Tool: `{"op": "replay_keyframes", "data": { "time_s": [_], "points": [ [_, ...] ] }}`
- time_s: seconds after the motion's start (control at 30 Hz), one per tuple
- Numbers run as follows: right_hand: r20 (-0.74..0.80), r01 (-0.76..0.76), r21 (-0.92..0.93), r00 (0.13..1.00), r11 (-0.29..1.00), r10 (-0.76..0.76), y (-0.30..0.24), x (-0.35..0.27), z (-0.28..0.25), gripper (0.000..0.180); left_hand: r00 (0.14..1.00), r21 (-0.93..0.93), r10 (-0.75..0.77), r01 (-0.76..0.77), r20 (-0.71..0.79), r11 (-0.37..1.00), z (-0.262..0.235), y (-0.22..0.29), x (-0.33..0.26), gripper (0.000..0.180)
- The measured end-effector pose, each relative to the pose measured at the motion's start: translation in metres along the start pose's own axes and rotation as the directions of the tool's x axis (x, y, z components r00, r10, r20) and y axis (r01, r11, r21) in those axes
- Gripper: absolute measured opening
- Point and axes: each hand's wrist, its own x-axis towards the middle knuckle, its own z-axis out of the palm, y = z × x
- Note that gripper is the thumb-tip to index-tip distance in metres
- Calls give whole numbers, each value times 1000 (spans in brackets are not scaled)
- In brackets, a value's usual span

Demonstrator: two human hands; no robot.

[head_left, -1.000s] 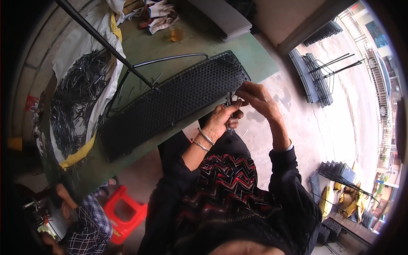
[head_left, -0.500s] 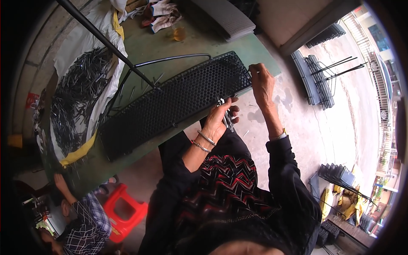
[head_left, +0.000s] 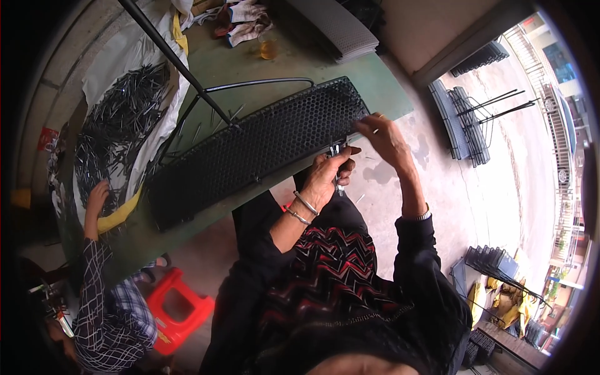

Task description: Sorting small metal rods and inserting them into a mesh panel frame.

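A long black perforated metal panel (head_left: 269, 144) lies slanting along the near edge of the green table, with a bent black metal rod (head_left: 256, 83) rising from it. My left hand (head_left: 322, 176) is closed around a bunch of short shiny metal pins (head_left: 338, 164), just below the panel's near edge. Beside the panel's right end is my right hand (head_left: 387, 145), its thumb and fingers drawn together. What those fingers hold, if anything, is too small to tell.
A white sack (head_left: 106, 69) of loose dark metal pins (head_left: 128, 119) lies on the table's left, where a co-worker's hand (head_left: 97, 197) reaches in. Behind are gloves (head_left: 247, 22), a glass (head_left: 267, 50) and stacked grey perforated sheets (head_left: 331, 28). A red stool (head_left: 181, 309) stands lower left.
My right hand has moved down and slightly left from the panel's right end, closer to my left hand. The co-worker's hand has moved up from the table edge into the sack.
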Motion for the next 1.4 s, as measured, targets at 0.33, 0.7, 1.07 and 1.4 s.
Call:
{"op": "replay_keyframes", "data": {
  "time_s": [0.33,0.7,1.07,1.4],
  "points": [
    [-190,12,271,981,963,42,-14,14,4,13,983,-35,-7,0,-185,999,4,5,-3,41],
    [-461,205,32,871,978,-167,-14,75,51,10,996,-232,-24,5,-82,973,-4,-3,1,19],
    [-274,181,-317,922,931,-272,-18,79,61,15,992,-159,60,-77,-108,984,-4,9,-7,24],
    [421,-15,322,898,947,-129,-28,27,9,24,973,-9,192,-195,-131,981,-4,15,-16,21]
  ]
}}
